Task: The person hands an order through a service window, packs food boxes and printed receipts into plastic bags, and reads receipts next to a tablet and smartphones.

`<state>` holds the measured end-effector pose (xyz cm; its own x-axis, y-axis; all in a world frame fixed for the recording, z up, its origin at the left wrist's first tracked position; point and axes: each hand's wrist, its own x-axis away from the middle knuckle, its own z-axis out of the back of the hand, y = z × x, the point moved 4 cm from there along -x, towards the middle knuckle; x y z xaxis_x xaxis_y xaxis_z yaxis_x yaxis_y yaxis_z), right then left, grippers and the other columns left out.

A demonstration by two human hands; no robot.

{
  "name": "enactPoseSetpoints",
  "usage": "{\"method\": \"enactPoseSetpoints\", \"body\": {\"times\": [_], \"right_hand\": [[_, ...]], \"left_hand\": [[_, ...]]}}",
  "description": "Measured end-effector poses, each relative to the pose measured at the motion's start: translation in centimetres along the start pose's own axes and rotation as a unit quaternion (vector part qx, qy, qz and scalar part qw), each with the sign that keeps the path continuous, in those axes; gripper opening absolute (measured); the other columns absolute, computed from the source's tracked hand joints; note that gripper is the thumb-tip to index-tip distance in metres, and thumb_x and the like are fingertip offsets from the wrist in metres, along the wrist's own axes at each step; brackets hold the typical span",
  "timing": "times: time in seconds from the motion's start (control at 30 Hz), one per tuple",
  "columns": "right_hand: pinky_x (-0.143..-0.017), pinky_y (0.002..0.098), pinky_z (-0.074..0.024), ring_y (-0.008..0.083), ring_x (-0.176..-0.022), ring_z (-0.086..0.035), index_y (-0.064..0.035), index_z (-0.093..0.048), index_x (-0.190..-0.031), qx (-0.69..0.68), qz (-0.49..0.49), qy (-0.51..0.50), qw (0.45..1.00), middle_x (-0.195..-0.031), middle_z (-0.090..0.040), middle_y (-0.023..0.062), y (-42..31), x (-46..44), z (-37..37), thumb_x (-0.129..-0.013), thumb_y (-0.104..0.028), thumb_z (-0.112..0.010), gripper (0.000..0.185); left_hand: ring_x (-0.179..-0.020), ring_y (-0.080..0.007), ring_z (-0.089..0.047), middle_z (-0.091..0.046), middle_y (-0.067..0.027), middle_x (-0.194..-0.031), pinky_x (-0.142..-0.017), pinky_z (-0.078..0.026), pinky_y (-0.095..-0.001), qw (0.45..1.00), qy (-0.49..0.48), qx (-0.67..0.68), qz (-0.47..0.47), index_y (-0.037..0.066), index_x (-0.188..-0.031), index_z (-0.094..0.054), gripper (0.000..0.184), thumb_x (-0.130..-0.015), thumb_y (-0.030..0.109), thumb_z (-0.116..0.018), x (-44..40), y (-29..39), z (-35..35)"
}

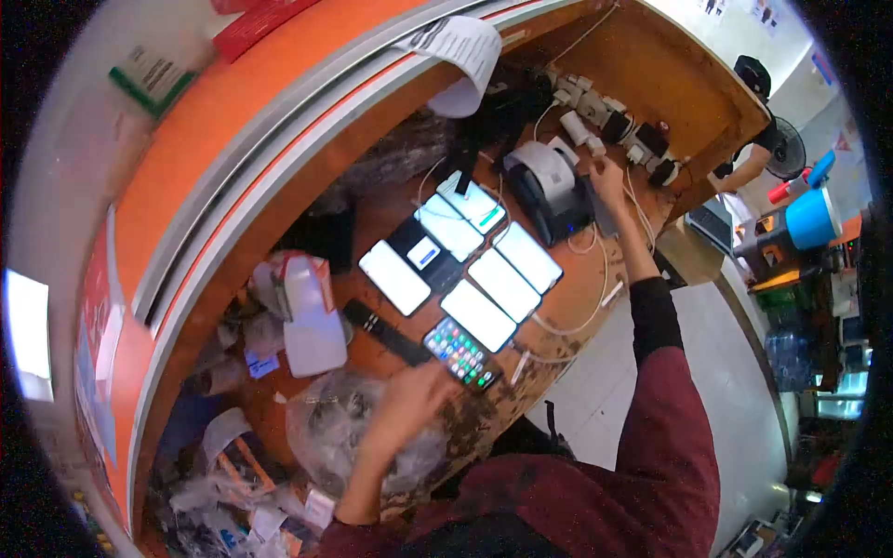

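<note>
Several phones with lit, mostly white screens lie on the wooden desk, among them a white-screened phone (478,315). My left hand (414,400), blurred, is beside the phone showing app icons (461,354), at its lower left; its fingers are too smeared to read. My right hand (608,182) is at the right side of the black and white printer (549,191), close to a small pale item. Its fingers look bent together, but what they hold, if anything, is too small to make out. A black remote (386,333) lies left of the icon phone.
Power strips with chargers (605,121) run along the back right. White cables trail over the desk's right edge. Plastic wrapping (335,423) and a white container (313,325) are at the left. Another person's arm (750,169) shows beyond the desk, near a laptop (711,223).
</note>
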<state>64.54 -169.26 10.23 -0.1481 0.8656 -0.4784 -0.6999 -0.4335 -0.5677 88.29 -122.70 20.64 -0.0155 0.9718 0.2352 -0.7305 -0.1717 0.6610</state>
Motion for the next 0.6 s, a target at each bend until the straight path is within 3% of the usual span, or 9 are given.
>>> {"method": "enactPoseSetpoints", "body": {"times": [0.17, 0.23, 0.3, 0.37, 0.4, 0.43, 0.53, 0.57, 0.6], "right_hand": [[-0.07, 0.0375, -0.0459, 0.0329, -0.08, -0.057, 0.0006, -0.057, -0.091, 0.072, -0.004, -0.069, 0.995, -0.084, -0.059, 0.0187, 6.3, -7.6, -5.0, -0.072, -0.016, -0.062, 0.026], [-0.072, 0.0374, -0.0456, 0.035, -0.083, -0.056, 0.002, -0.055, -0.096, 0.132, 0.085, 0.004, 0.988, -0.089, -0.057, 0.0206, 7.9, -9.6, -7.7, -0.071, -0.016, -0.064, 0.033], [-0.072, 0.0368, -0.0459, 0.0339, -0.083, -0.057, 0.0033, -0.052, -0.101, 0.105, 0.16, 0.068, 0.979, -0.09, -0.058, 0.0217, 7.1, -11.0, -9.1, -0.072, -0.019, -0.064, 0.039], [-0.071, 0.0356, -0.0457, 0.0309, -0.081, -0.058, 0.0025, -0.051, -0.105, -0.007, 0.128, -0.009, 0.992, -0.092, -0.058, 0.0217, 6.2, -11.7, -10.2, -0.074, -0.024, -0.064, 0.043], [-0.07, 0.0341, -0.0454, 0.0264, -0.079, -0.058, 0.002, -0.05, -0.107, -0.043, -0.072, -0.236, 0.968, -0.093, -0.058, 0.0196, 3.5, -11.2, -9.2, -0.074, -0.028, -0.065, 0.047], [-0.07, 0.0341, -0.0454, 0.0264, -0.079, -0.058, 0.002, -0.05, -0.107, -0.043, -0.07, -0.241, 0.967, -0.093, -0.058, 0.0196, 2.0, -10.2, -8.2, -0.074, -0.028, -0.065, 0.047], [-0.07, 0.0329, -0.0445, 0.0223, -0.076, -0.056, 0.0017, -0.051, -0.105, -0.036, 0.02, -0.405, 0.914, -0.086, -0.058, 0.0159, -2.7, -6.1, -6.5, -0.072, -0.029, -0.069, 0.049], [-0.071, 0.0326, -0.044, 0.0216, -0.075, -0.056, 0.0021, -0.051, -0.106, 0.009, 0.137, -0.322, 0.937, -0.083, -0.058, 0.0143, -5.5, -4.8, -4.4, -0.071, -0.03, -0.07, 0.051], [-0.073, 0.0323, -0.0435, 0.021, -0.074, -0.056, 0.0025, -0.05, -0.106, 0.048, 0.257, -0.235, 0.936, -0.08, -0.058, 0.0126, -7.6, -3.7, -3.2, -0.07, -0.03, -0.071, 0.053]], "left_hand": [[-0.092, -0.0322, -0.054, -0.055, -0.0151, -0.101, -0.076, -0.044, -0.0437, 0.996, -0.009, -0.082, 0.023, 0.008, -0.115, -0.046, 0.036, -0.085, 0.03, -0.048, -1.9, -1.5, -5.7], [-0.094, -0.0321, -0.053, -0.054, -0.0151, -0.104, -0.076, -0.044, -0.0437, 0.989, 0.012, -0.141, 0.043, 0.008, -0.116, -0.045, 0.037, -0.086, 0.031, -0.046, -1.0, -2.7, -6.3], [-0.096, -0.0341, -0.053, -0.052, -0.0176, -0.107, -0.078, -0.044, -0.0434, 0.976, -0.065, -0.127, 0.162, 0.007, -0.117, -0.044, 0.039, -0.086, 0.031, -0.046, 0.0, -4.3, -6.8], [-0.096, -0.0337, -0.053, -0.053, -0.0178, -0.106, -0.077, -0.044, -0.0441, 0.97, -0.084, -0.09, 0.211, 0.007, -0.118, -0.043, 0.04, -0.086, 0.031, -0.047, -0.3, -3.9, -5.3], [-0.096, -0.0333, -0.053, -0.053, -0.0181, -0.105, -0.077, -0.044, -0.0448, 0.962, -0.094, -0.054, 0.252, 0.006, -0.118, -0.042, 0.041, -0.085, 0.031, -0.047, -0.9, -4.0, -4.6], [-0.096, -0.0333, -0.053, -0.053, -0.0181, -0.105, -0.077, -0.044, -0.0448, 0.961, -0.095, -0.05, 0.256, 0.006, -0.118, -0.042, 0.041, -0.085, 0.031, -0.047, -1.7, -4.0, -4.4], [-0.093, -0.0311, -0.055, -0.055, -0.0178, -0.102, -0.075, -0.044, -0.0458, 0.96, -0.118, -0.169, 0.188, 0.004, -0.115, -0.045, 0.04, -0.082, 0.027, -0.05, -5.2, -5.1, -6.3], [-0.092, -0.0302, -0.055, -0.055, -0.0176, -0.101, -0.074, -0.044, -0.046, 0.944, -0.171, -0.246, 0.142, 0.003, -0.113, -0.046, 0.04, -0.081, 0.026, -0.05, -6.9, -5.6, -9.0], [-0.096, -0.0306, -0.053, -0.053, -0.0185, -0.105, -0.079, -0.043, -0.0441, 0.978, -0.059, -0.198, 0.044, 0.002, -0.111, -0.047, 0.036, -0.081, 0.022, -0.049, -9.9, -3.2, -9.6]]}}
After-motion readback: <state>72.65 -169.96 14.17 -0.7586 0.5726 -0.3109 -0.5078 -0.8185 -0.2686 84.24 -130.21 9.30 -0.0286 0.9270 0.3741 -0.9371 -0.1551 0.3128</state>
